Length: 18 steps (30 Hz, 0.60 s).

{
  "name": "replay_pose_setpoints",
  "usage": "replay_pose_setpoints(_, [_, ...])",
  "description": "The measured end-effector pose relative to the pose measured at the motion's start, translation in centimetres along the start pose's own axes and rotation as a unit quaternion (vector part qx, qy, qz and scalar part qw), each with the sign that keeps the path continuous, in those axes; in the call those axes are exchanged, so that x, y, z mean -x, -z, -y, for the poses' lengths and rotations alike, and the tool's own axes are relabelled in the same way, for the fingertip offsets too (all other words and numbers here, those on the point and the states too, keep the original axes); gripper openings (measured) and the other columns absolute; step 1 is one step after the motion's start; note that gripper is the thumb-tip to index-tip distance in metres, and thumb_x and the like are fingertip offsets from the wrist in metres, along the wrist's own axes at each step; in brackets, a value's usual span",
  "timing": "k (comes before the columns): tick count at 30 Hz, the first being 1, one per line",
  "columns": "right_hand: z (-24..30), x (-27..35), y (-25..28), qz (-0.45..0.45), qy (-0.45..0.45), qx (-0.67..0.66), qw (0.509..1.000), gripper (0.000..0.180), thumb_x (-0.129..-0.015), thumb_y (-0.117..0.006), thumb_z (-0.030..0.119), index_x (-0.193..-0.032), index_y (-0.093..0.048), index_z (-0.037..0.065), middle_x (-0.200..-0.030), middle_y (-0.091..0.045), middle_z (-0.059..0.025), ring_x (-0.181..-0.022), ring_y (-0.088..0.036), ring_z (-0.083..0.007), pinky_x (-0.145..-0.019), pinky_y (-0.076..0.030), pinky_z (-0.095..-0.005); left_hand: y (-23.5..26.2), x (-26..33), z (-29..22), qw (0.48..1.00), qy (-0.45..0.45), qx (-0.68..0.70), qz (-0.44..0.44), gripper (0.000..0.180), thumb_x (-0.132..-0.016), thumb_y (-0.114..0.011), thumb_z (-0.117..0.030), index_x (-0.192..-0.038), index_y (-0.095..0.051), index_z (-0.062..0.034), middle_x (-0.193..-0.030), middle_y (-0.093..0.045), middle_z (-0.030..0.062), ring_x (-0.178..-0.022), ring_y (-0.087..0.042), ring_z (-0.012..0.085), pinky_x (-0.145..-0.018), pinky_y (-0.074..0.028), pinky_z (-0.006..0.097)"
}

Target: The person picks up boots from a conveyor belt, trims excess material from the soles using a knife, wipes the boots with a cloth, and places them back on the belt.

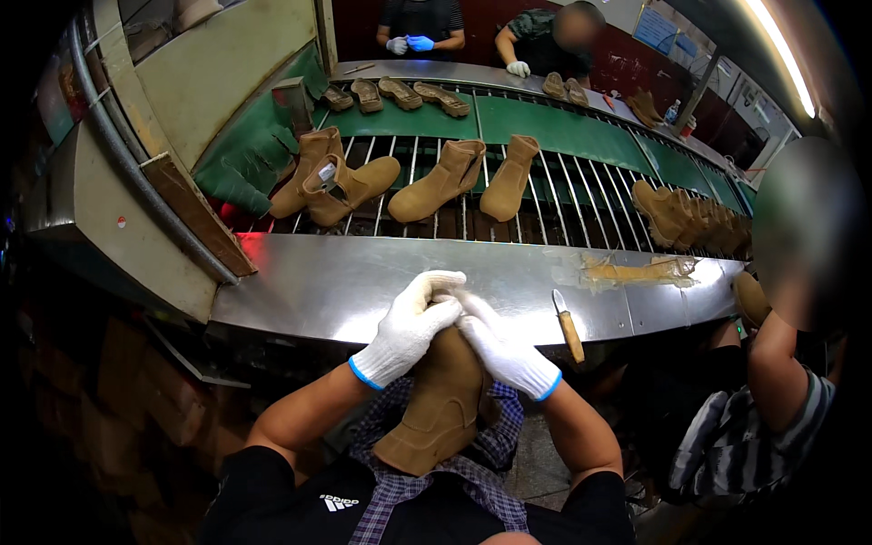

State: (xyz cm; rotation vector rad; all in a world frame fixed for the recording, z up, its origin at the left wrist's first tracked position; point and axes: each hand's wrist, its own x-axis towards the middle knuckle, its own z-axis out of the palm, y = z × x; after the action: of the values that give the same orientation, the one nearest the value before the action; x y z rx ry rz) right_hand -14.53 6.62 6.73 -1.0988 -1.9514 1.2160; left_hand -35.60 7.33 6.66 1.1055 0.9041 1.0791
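The person is sitting at a shiny metal bench [345, 291] and is holding a tan boot [436, 400] in their lap, over a checked cloth [490, 454]. The boot is standing on end, with its long side running from the lap up toward the bench, and its top end is hiding under the hands. The left hand [409, 327], in a white glove, is curling over the top of the boot from the left and is grasping it. The right hand [500, 350], also in a white glove, is pressing on the boot from the right, with its fingers [472, 309] lying flat and pointing up to meet the left hand. Both hands are touching the boot, so neither one is nearer. A small knife with a wooden handle [568, 327] is lying on the bench just right of the right hand. More tan boots [436, 186] are lying on the green belt [563, 132] beyond the bench.
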Motion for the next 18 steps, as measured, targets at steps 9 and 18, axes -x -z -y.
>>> replay_pose_setpoints(9, [6.9, 1.2, -0.3, -0.078, 0.117, 0.09, 0.986, 0.11, -0.091, -0.092, 0.031, -0.17, -0.027, -0.008, -0.15, -0.063, -0.0303, -0.134, -0.07, -0.0377, -0.11, -0.058, -0.0446, 6.4, 2.2, 7.4, 0.986, 0.052, 0.159, -0.024, 0.06, -0.115, -0.056, -0.036, -0.162, -0.045, -0.0014, -0.155, -0.057, 0.0223, -0.144, -0.057, 0.0348, -0.124, -0.045, 0.046])
replay_pose_setpoints(18, [2.0, -3.0, 5.3, 0.035, 0.131, -0.283, 0.95, 0.099, -0.093, -0.083, 0.053, -0.169, -0.043, 0.003, -0.151, -0.062, -0.0195, -0.144, -0.059, -0.0346, -0.126, -0.042, -0.0522, 14.5, 3.9, -0.3, 0.995, 0.057, 0.05, 0.07, 0.087, -0.094, -0.085, -0.055, -0.159, -0.053, -0.0065, -0.149, -0.068, 0.0201, -0.126, -0.072, 0.0341, -0.112, -0.057, 0.048])
